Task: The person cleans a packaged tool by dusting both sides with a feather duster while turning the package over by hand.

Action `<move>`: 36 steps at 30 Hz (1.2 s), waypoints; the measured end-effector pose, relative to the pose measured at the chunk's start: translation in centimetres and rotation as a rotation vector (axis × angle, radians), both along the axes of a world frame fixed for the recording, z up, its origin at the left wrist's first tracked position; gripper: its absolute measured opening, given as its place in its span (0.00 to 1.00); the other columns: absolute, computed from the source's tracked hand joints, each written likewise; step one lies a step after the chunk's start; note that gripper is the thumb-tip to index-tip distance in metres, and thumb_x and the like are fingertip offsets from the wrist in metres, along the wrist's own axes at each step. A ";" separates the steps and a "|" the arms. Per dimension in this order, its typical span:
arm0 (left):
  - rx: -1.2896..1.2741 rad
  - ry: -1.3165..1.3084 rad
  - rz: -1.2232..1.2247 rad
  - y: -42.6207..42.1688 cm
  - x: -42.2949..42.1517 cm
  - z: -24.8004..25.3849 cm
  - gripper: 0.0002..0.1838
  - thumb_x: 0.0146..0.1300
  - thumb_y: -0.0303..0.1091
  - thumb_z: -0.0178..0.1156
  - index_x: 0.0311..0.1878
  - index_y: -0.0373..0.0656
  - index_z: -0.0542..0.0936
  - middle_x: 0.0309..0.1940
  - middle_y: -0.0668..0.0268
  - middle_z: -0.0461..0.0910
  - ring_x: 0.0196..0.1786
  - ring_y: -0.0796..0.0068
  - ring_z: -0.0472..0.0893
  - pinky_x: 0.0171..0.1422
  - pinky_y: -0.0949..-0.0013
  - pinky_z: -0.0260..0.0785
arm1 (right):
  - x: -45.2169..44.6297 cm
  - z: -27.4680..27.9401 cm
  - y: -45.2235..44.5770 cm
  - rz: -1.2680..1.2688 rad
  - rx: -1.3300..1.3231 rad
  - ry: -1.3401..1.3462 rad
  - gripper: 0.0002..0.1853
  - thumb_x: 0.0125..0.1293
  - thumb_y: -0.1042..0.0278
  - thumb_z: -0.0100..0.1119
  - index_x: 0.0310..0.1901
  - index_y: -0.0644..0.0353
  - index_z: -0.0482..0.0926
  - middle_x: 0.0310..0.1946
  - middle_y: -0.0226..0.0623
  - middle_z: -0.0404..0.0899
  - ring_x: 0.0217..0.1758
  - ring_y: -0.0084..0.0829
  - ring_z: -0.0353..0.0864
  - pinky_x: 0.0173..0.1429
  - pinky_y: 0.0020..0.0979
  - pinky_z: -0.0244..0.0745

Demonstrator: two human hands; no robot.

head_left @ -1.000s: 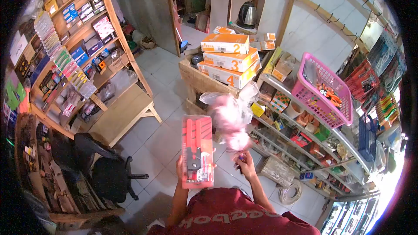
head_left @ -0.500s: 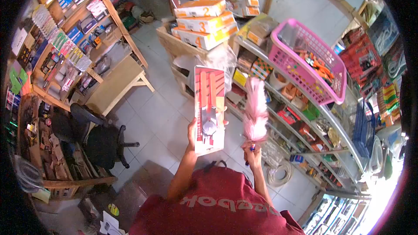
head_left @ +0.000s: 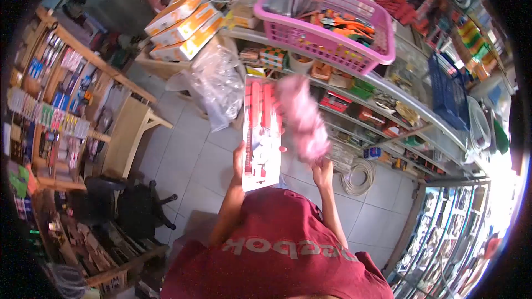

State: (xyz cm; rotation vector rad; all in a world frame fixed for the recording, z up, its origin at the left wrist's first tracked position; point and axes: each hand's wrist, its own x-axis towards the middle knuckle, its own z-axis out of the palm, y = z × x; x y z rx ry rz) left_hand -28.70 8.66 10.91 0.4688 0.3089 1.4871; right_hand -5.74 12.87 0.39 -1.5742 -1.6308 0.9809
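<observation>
My left hand [head_left: 238, 165] is closed around the lower part of a flat boxed tool [head_left: 261, 138]. Two long red handles are pictured or showing on the box's front, which faces up at me; glare hides its lower print. In my right hand [head_left: 323, 174] is a pink feather duster [head_left: 303, 119], gripped at its base. The duster's fluffy head is blurred and leans up and left, its tip beside the upper right edge of the box. Whether the two touch, I cannot tell.
A pink plastic basket [head_left: 327, 50] with orange-handled tools stands on a glass-and-metal shelf unit [head_left: 410, 105] at the right. Stacked orange-and-white boxes [head_left: 185, 27] lie ahead. A cable coil [head_left: 358, 177] rests on the tiled floor. An office chair [head_left: 138, 207] is at the left.
My view has turned right, so the basket and shelves appear further left. The duster's head has swung left toward the box. Both hands keep their hold.
</observation>
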 end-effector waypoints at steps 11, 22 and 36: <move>-0.069 0.062 -0.069 0.6 0.7 0.7 0.36 0.67 0.55 0.45 0.68 0.37 0.58 0.62 0.55 0.68 0.57 0.59 0.75 0.57 0.59 0.72 | 0.3 -0.8 1.4 -0.091 0.160 0.125 0.06 0.53 0.72 0.56 0.28 0.67 0.77 0.22 0.53 0.75 0.27 0.54 0.77 0.33 0.42 0.70; -0.066 0.283 0.241 -2.5 -0.7 0.3 0.36 0.65 0.54 0.47 0.69 0.39 0.57 0.62 0.53 0.66 0.61 0.56 0.72 0.61 0.53 0.69 | -2.0 1.6 0.2 0.198 0.404 0.057 0.04 0.54 0.73 0.55 0.27 0.63 0.77 0.21 0.53 0.75 0.25 0.54 0.76 0.27 0.42 0.70; -0.155 0.499 0.162 -3.7 -2.2 1.9 0.42 0.61 0.56 0.53 0.71 0.41 0.51 0.57 0.59 0.69 0.52 0.69 0.72 0.60 0.63 0.65 | -3.8 2.2 -3.0 0.194 0.388 0.264 0.04 0.46 0.75 0.56 0.26 0.63 0.78 0.20 0.49 0.75 0.23 0.50 0.75 0.29 0.41 0.70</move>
